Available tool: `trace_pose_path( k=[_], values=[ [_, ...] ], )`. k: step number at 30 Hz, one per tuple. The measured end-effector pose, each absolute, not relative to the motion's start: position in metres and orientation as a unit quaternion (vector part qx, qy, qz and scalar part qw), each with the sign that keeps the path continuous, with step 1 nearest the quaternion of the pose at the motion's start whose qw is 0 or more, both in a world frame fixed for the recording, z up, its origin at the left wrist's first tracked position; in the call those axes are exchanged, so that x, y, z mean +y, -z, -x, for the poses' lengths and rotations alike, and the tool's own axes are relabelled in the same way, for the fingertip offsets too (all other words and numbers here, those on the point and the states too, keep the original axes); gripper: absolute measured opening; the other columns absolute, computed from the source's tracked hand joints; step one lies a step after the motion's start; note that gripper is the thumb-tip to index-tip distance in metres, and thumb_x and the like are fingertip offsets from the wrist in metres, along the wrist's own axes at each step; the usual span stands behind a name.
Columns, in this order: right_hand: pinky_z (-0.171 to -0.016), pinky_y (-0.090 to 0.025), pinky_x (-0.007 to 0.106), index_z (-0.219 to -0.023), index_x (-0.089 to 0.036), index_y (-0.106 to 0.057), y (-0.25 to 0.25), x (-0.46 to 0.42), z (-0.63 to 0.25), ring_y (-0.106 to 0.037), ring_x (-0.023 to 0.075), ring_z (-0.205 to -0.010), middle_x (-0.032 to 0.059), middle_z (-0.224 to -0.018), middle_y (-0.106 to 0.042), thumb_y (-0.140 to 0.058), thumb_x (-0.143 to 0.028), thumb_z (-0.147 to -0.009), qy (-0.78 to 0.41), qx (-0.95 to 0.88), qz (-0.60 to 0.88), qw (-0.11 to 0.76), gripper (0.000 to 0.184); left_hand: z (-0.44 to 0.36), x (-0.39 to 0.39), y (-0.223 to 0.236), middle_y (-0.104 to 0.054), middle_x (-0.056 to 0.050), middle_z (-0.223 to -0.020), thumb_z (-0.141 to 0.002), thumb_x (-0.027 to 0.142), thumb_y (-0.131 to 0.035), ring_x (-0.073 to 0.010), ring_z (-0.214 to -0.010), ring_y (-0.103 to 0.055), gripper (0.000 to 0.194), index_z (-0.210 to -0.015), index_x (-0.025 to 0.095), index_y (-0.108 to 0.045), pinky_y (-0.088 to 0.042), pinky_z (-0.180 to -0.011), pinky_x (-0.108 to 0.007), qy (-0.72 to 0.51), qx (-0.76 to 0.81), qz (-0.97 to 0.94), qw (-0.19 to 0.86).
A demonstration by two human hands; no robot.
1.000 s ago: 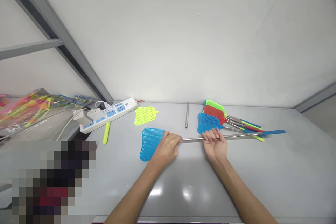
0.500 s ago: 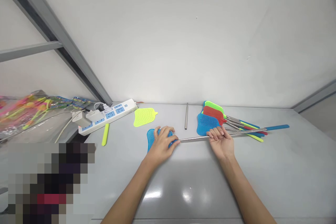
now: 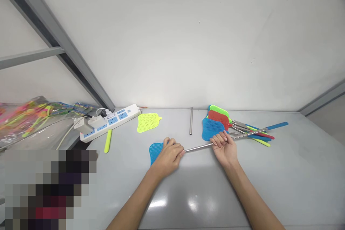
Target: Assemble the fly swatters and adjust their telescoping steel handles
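My left hand (image 3: 168, 154) grips the neck of a blue fly swatter, where its mesh head (image 3: 155, 150) meets the metal rod (image 3: 198, 147). My right hand (image 3: 224, 146) holds the same rod farther right, palm up. The rod slants up to the right and ends in a blue handle (image 3: 277, 125). That far end passes over a pile of finished swatters (image 3: 218, 122) with blue, red and green heads.
A loose yellow-green mesh head (image 3: 148, 122), a bare metal rod (image 3: 191, 120) and a yellow-green handle (image 3: 108, 141) lie on the grey table (image 3: 296, 172). A white power strip (image 3: 107, 122) sits at the left, with plastic bags of coloured parts (image 3: 29, 118) beyond it.
The swatter's handle end has swung upward and back over the pile. My left hand has closed more over the blue head, covering much of it. Both hands shifted slightly.
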State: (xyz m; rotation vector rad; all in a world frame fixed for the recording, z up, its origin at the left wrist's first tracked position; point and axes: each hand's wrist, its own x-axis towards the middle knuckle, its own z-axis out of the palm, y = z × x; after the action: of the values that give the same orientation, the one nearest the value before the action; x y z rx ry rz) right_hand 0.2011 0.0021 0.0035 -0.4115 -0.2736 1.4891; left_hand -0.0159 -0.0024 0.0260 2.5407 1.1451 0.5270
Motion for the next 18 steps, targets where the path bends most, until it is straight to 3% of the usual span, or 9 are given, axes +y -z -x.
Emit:
trace_pose_path(
  k=[6,18],
  values=[
    [-0.043,-0.03,0.024,-0.053,-0.019,-0.027,-0.002,0.004,-0.195,-0.025,0.0074,-0.038,-0.0084,-0.045,-0.016,-0.042,-0.027,-0.081,-0.664,-0.123,0.207,0.708,0.033,0.017,0.0,-0.023,-0.045,0.001,-0.058,-0.083,0.018,-0.029,-0.014,-0.064,-0.037,0.029,-0.058,0.019,-0.041,-0.031,-0.073,-0.032,-0.191,0.395,-0.881,0.178],
    [-0.043,-0.03,0.023,-0.053,-0.019,-0.025,-0.004,0.001,-0.177,-0.022,0.0066,-0.037,-0.0083,-0.045,-0.015,-0.043,-0.026,-0.081,-0.662,-0.128,0.219,0.705,0.035,0.007,-0.002,-0.023,-0.046,0.0,-0.062,-0.085,0.02,-0.026,-0.0142,-0.067,-0.039,0.03,-0.062,0.018,-0.044,-0.031,-0.074,-0.032,-0.184,0.402,-0.881,0.169]
  ],
)
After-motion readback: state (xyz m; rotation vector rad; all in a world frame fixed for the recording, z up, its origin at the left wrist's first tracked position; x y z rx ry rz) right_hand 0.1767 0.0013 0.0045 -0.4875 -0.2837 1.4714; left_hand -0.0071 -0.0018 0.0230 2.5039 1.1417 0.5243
